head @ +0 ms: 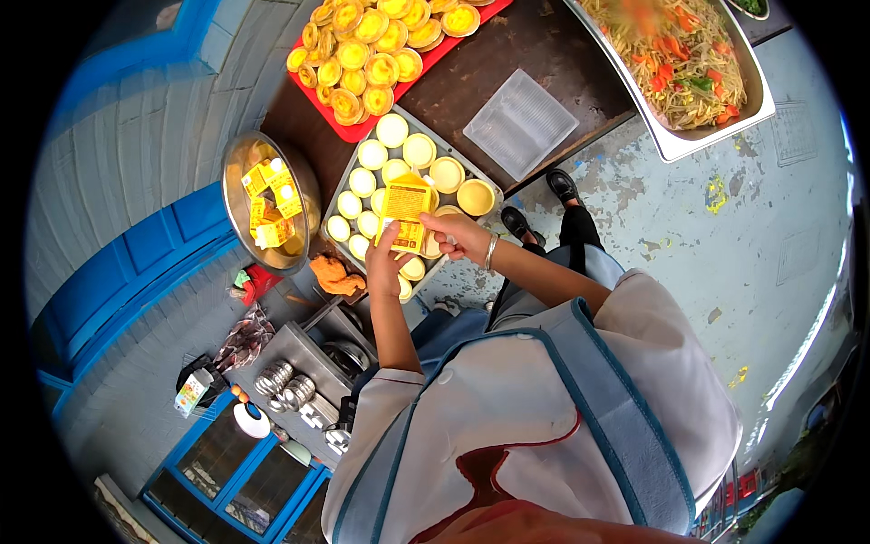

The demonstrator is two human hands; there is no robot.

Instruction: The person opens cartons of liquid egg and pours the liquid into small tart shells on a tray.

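Note:
A yellow carton point(406, 211) with a pointed gable top is held tilted over a metal baking tray point(445, 139). My left hand point(389, 264) grips its lower left part. At the carton's lower right edge, my right hand point(462, 238) holds it, with a bangle on the wrist. A white cap shows by the carton's upper right corner. Rows of pale round tart shells point(446, 175) fill the baking tray, several of them hidden behind the carton and my hands. Whether liquid is flowing from the carton, I cannot tell.
Baked egg tarts point(353, 54) crowd a red tray point(448, 47) beyond. Left stands a metal bowl point(309, 217) holding yellow cartons point(275, 204). An orange cloth point(334, 277) lies nearby. A clear plastic tray point(521, 124) and a pan of shredded vegetables point(680, 68) are to the right.

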